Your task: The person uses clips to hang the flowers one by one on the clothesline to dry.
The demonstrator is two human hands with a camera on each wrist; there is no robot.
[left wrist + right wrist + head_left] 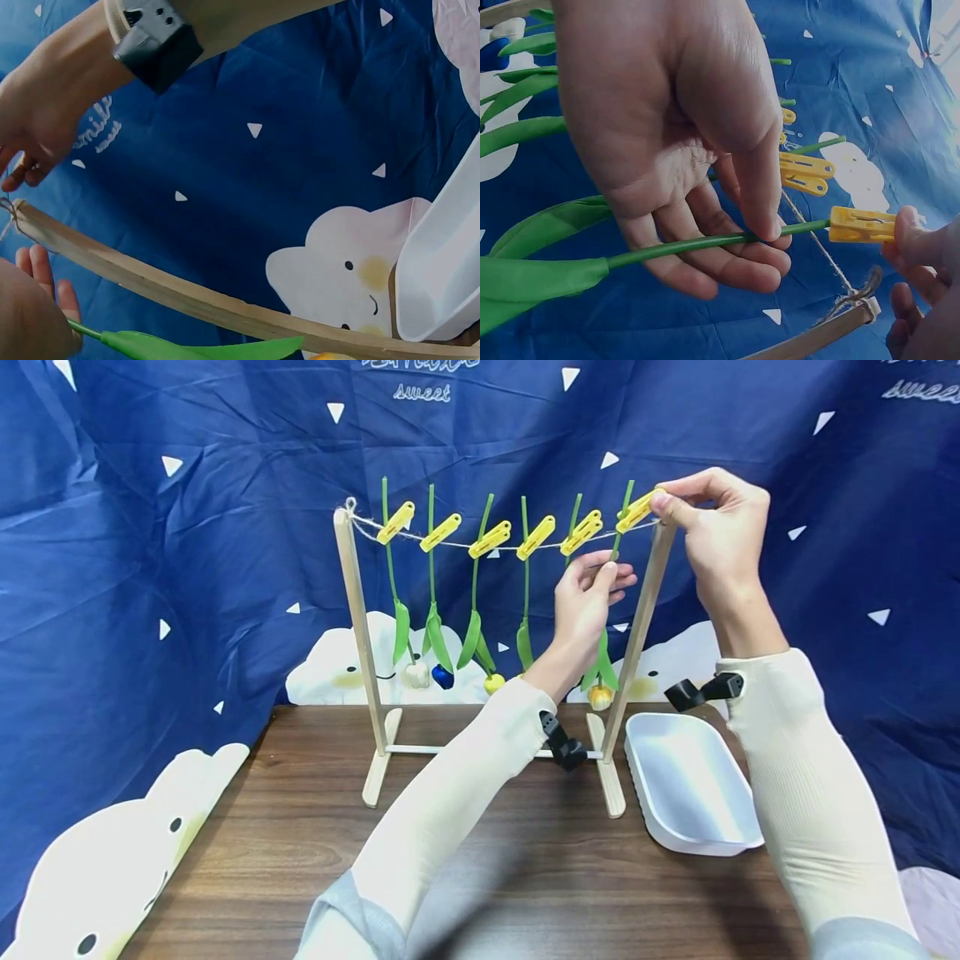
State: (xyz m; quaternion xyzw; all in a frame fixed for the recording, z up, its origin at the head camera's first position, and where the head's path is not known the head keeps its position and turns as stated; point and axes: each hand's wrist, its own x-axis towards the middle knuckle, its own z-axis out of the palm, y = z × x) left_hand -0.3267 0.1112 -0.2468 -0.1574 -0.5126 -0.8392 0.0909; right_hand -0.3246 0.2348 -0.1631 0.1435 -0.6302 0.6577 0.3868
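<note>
My left hand (583, 602) pinches the green stem (679, 249) of the rightmost artificial tulip, whose orange-yellow bloom (601, 697) hangs downward. At the stem's upper part, my right hand (723, 531) holds the end of a yellow clothespin (859, 224) between thumb and finger. That clothespin sits on the stem at the twine (821, 251), near the right post (647, 610). Farther left, several yellow clothespins (536, 537) hold other upside-down tulips on the line, among them a white one (416, 674), a blue one (442, 677) and a yellow one (493, 683). My left forearm hides some blooms.
The wooden rack stands on a brown table (300, 843), its feet (611, 789) pointing forward and a white crossbar (420, 749) low between the posts. Right of it is a white plastic tub (693, 777). A blue patterned cloth (225, 527) hangs behind.
</note>
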